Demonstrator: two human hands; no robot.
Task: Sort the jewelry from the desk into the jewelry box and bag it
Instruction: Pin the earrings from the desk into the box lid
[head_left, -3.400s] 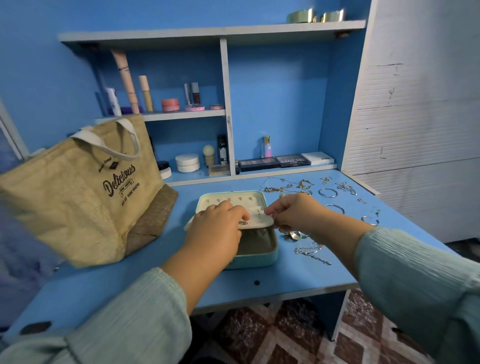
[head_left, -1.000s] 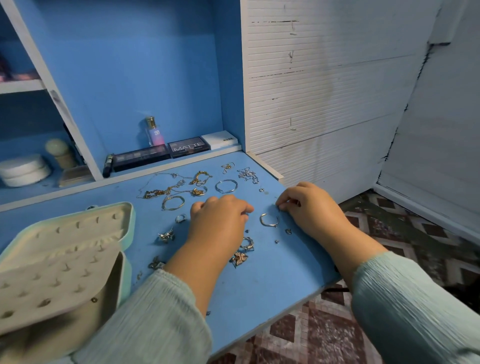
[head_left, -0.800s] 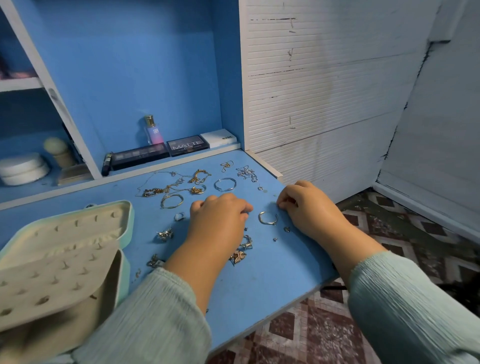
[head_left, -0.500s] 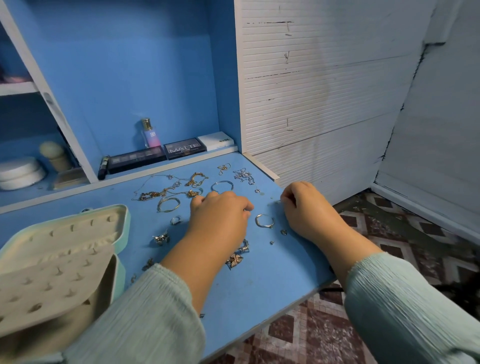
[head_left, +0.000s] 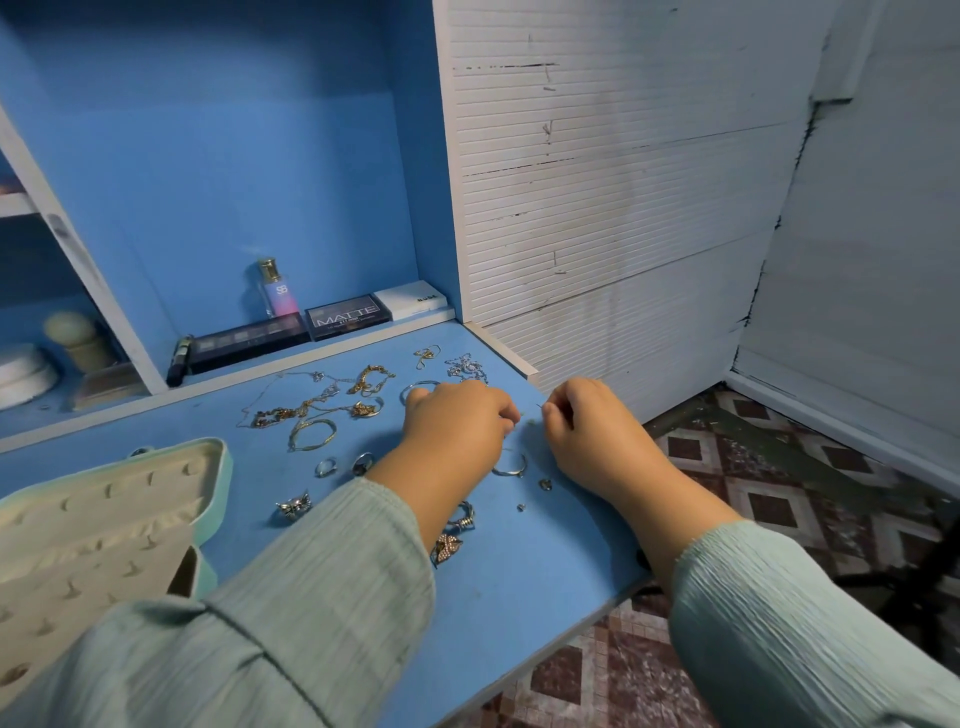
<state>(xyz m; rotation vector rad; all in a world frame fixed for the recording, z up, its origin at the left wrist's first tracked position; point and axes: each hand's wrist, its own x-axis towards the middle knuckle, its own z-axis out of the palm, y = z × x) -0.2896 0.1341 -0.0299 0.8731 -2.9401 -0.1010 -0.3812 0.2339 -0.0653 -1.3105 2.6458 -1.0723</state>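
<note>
Jewelry (head_left: 332, 410) lies scattered on your tabletop (head_left: 524, 582), jewelry box (head_left: 104, 525) open at left; your left hand (head_left: 457, 426) and right hand (head_left: 587, 431) curl together, whether pinching anything unclear.

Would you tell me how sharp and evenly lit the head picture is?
Head view: wide-angle bend bows the white wall and desk edge; the jewelry mid-frame is sharp, the jewelry box at left soft; light is dim and bluish, without glare.
</note>
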